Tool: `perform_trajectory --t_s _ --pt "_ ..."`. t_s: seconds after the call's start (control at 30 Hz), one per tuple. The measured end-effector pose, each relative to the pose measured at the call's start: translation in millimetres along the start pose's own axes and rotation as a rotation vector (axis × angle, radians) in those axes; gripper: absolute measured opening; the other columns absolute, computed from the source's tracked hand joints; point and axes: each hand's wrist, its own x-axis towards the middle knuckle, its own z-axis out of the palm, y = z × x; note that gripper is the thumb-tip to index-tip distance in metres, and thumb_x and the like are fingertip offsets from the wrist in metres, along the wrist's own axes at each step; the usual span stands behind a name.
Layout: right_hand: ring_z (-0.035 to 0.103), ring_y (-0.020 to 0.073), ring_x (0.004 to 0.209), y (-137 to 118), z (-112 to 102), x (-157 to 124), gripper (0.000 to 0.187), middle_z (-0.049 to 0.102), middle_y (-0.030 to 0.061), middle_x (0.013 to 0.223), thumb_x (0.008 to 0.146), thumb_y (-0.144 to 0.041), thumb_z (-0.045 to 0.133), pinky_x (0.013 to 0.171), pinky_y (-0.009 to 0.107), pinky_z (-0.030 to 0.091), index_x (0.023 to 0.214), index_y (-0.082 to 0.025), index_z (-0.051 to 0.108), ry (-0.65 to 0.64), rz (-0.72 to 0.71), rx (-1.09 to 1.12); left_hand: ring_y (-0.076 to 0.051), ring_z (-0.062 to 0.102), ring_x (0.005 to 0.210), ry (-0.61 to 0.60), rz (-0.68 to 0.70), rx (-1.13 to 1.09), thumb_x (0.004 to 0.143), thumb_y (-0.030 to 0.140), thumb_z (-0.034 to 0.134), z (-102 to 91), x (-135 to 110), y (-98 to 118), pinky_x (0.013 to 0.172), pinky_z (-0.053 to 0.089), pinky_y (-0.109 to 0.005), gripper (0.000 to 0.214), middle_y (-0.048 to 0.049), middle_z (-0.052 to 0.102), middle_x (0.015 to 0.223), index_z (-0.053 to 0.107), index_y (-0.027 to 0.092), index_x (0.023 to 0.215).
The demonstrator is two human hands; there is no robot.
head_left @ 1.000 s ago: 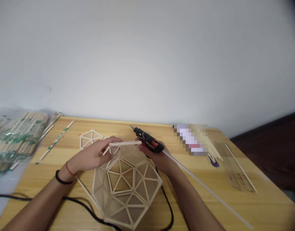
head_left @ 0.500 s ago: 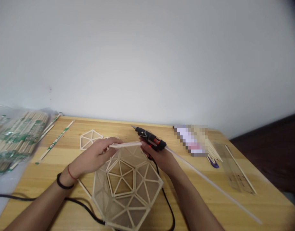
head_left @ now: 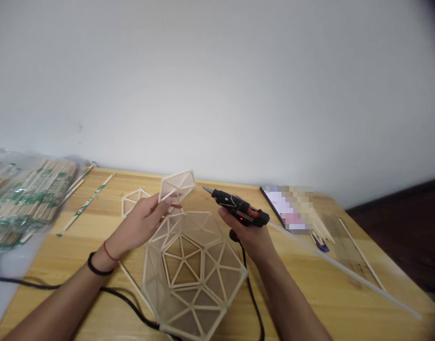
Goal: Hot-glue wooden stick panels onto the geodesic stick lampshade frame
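My left hand [head_left: 146, 218] is closed on a pentagon panel [head_left: 177, 185] of thin wooden sticks with a pale sheet backing, raised and tilted above the far side of a bowl-shaped frame [head_left: 217, 267]. That frame is built from similar panels and rests on the table in front of me. A black hot glue gun [head_left: 239, 206] is gripped in my right hand [head_left: 248, 237]. Its nozzle points left toward the panel, without touching it, and a long clear glue stick [head_left: 348, 270] sticks out of its back. A small red light shows on the gun.
Bagged chopsticks [head_left: 36, 194] lie at the left, beside a wrapped pair [head_left: 86, 203]. Another stick pentagon [head_left: 132, 201] lies behind my left hand. A phone [head_left: 285, 208], loose sticks [head_left: 322, 222] and a purple-handled tool [head_left: 321, 244] are at right. A black cable [head_left: 128, 303] crosses the table.
The panel has lifted off the bowl frame's far edge and tilted up in my left hand. My right hand, with the glue gun, has moved right, away from the panel.
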Motion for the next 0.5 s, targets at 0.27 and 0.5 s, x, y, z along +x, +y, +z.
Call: perform_trajectory --t_s 0.27,0.5 --pt "0.069 0.0276 0.093 7 2 1 0.029 0.075 0.0057 0.095 0.085 -0.050 0.071 0.081 0.038 0.053 0.096 -0.023 0.073 -0.063 0.030 0.036 -0.017 0.058 0.063 0.052 -0.016 0.170 0.104 0.050 0.039 -1.0 0 2 0.059 0.041 -0.027 0.053 -0.0007 0.065 0.064 0.071 0.017 0.077" --pt "0.068 0.0224 0.088 -6 1 -2 0.020 0.076 0.0075 0.102 0.091 -0.038 0.067 0.077 0.033 0.051 0.100 -0.022 0.074 -0.294 -0.143 0.026 -0.015 0.059 0.061 0.204 -0.065 0.107 0.096 0.043 0.055 -7.8 3 -7 0.058 0.043 -0.026 0.031 0.0015 0.062 0.065 0.059 0.019 0.077"
